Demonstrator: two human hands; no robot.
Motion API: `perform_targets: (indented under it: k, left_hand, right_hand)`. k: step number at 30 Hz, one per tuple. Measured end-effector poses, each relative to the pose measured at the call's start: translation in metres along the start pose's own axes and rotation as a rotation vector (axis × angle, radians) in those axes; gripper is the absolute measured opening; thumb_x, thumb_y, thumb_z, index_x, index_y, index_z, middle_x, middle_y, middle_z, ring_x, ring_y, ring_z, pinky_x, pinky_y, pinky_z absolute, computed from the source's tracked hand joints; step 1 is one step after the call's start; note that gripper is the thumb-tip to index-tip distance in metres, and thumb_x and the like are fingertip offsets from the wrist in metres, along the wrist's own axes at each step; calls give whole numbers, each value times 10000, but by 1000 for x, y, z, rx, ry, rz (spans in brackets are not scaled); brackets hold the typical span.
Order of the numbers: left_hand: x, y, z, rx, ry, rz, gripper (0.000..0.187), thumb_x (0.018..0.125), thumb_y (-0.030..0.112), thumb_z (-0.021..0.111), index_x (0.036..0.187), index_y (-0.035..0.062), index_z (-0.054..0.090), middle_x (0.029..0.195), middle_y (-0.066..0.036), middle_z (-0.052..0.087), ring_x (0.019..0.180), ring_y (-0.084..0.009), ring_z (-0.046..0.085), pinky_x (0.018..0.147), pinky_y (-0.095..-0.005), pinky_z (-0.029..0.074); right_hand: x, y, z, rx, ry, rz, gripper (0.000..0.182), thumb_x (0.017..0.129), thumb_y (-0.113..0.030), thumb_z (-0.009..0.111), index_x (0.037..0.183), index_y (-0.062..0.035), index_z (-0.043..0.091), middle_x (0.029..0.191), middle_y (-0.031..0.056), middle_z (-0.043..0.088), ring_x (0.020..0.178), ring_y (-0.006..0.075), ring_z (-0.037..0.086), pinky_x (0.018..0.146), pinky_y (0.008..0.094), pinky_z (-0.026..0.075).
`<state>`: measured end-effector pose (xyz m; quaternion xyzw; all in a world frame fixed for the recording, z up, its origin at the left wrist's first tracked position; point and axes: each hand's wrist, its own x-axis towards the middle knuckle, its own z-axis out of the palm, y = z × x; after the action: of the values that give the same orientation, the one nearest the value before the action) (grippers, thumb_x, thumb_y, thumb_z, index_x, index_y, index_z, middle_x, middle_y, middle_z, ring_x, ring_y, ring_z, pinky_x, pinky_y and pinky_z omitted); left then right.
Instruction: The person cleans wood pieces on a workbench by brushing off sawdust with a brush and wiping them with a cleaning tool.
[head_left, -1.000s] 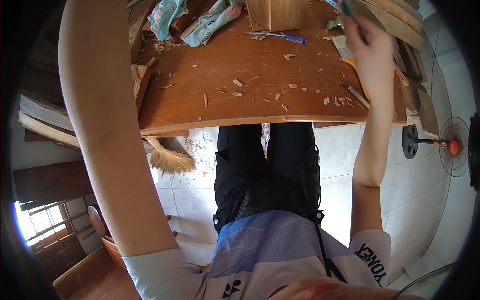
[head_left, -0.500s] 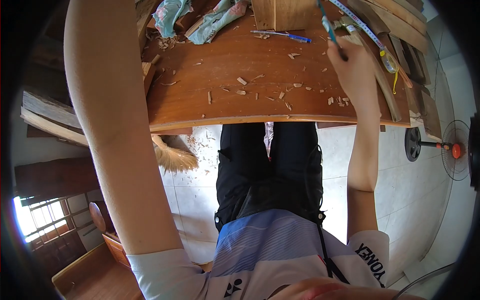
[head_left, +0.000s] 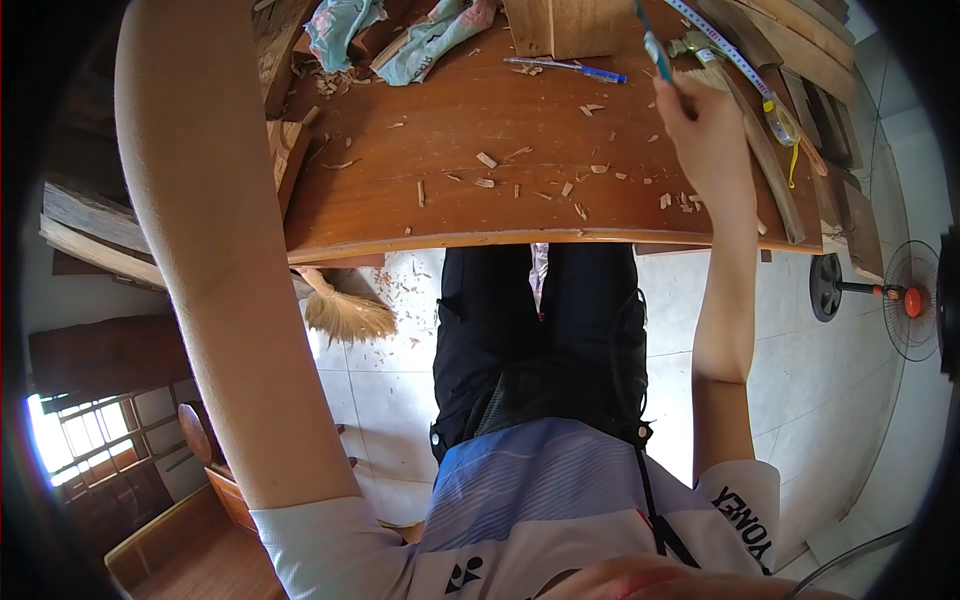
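Observation:
My right hand (head_left: 705,120) is closed around a slim teal-blue stick-like tool (head_left: 655,55), which points up past the top edge; its exact kind is hard to make out. Beneath that hand is the wooden table (head_left: 400,215). Just to its right lie a hammer (head_left: 735,95) with a wooden handle and a measuring tape (head_left: 782,122) pulled partly out. A blue pen (head_left: 600,74) rests to the left of the hand, below a wooden block (head_left: 562,30). My left forearm reaches up beyond the top edge, so my left hand is out of sight.
Wood chips (head_left: 485,160) are scattered over the tabletop. Pale green floral cloths (head_left: 425,50) lie at the far left, and wood pieces (head_left: 288,145) sit beside my left arm. A straw broom (head_left: 345,312) is below the table, a fan (head_left: 910,300) at right.
My left forearm has shifted slightly to the left, uncovering more of the wood pieces beside it. My right hand, closed on the teal tool, stays nearly in place.

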<state>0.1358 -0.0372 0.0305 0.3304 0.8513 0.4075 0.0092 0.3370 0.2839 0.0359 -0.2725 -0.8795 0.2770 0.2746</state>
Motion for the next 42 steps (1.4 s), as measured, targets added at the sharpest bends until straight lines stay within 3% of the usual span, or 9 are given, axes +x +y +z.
perform_targets:
  k: [5,11,17,23,29,35,38,41,42]
  left_hand:
    - [2,0,-2,-1,3,-2,738,976,623,454,1438,59,564,1390,-193,609,1271,-249,586,1048,-397,482]
    - [4,0,-2,-2,0,5,733,976,617,460,1435,57,567,1388,-193,610,1269,-249,586,1048,-395,481]
    - [5,0,-5,6,1,-5,728,975,612,467,1432,55,570,1386,-194,611,1267,-249,587,1047,-394,480]
    - [2,-1,-2,4,-5,-11,723,975,607,473,1429,53,573,1384,-194,612,1264,-249,588,1047,-393,479]
    - [5,1,-4,6,-1,-15,718,975,602,479,1426,51,576,1382,-195,614,1262,-249,588,1046,-391,478]
    - [5,0,-4,2,2,-16,714,975,596,485,1423,49,579,1381,-195,615,1260,-249,589,1046,-390,477]
    - [3,-2,-3,-3,2,-21,711,975,594,488,1422,49,580,1380,-195,615,1259,-249,589,1045,-389,476]
    - [2,-2,-2,-9,1,-24,709,975,591,492,1420,48,582,1379,-195,616,1258,-249,589,1045,-389,476]
    - [3,-3,-3,-10,4,-22,708,975,590,493,1420,47,582,1379,-196,616,1257,-249,590,1045,-389,476]
  right_hand:
    - [6,-24,-12,119,176,-116,317,1002,-292,617,983,13,702,627,150,600,528,274,550,562,392,436]
    - [2,-6,4,-92,-89,83,341,1003,-314,630,984,18,702,587,119,535,522,172,465,546,360,395]
    - [7,-19,-9,215,123,-37,376,1016,-326,603,932,33,675,587,123,528,516,218,454,544,378,390]
    - [5,16,10,-34,-94,64,385,1016,-325,609,949,48,678,591,113,554,520,223,483,553,374,405]
    - [-7,-24,-6,128,109,38,380,1018,-333,600,928,28,682,629,150,605,535,282,546,570,405,430]
    - [-12,-16,4,-14,-2,93,346,1015,-308,625,999,31,692,602,88,589,522,170,510,539,362,404]
    - [-7,-34,-9,187,230,-30,296,1027,-273,616,981,10,693,597,70,585,525,131,512,527,345,394]
    - [5,-47,-11,290,409,-186,300,1055,-254,605,1088,21,720,653,-35,499,608,22,398,544,234,343]
    - [10,-48,-5,356,468,-176,314,1056,-251,605,1160,23,718,709,-21,565,657,43,463,615,225,407]
